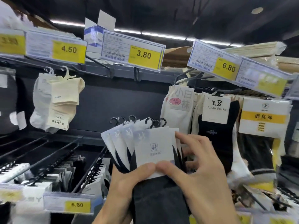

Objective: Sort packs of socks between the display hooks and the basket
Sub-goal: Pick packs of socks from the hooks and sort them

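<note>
At the far left, a bunch of cream and white socks [55, 101] hung from a display hook under the 4.50 price tag [68, 49]. Below it, long black hooks slanted out of the shelving with rows of hanging packs [69, 172] on them, and a lower 6.80 tag [77, 204] sat at the front edge.

In the middle, under the 3.80 price tag [143, 55], a fanned bundle of sock packs [152, 147] was held in the air in front of the shelving, its small black hangers standing up at the top, on no hook. The left hand [126, 181] gripped the bundle from below, with the thumb pressed on the front white card and the fingers curled behind the dark socks. The right hand [200, 168] held the bundle's right edge, its thumb on the front card beside the left thumb and its fingers bent round the side of the cards.

Right of the hands, white sock packs [178, 109] hung just beside a black sock pack [216, 136] whose card was marked 3.8. Beyond that hung a yellow-banded pack [263, 118], all under the upper 6.80 tag [228, 67].
</note>
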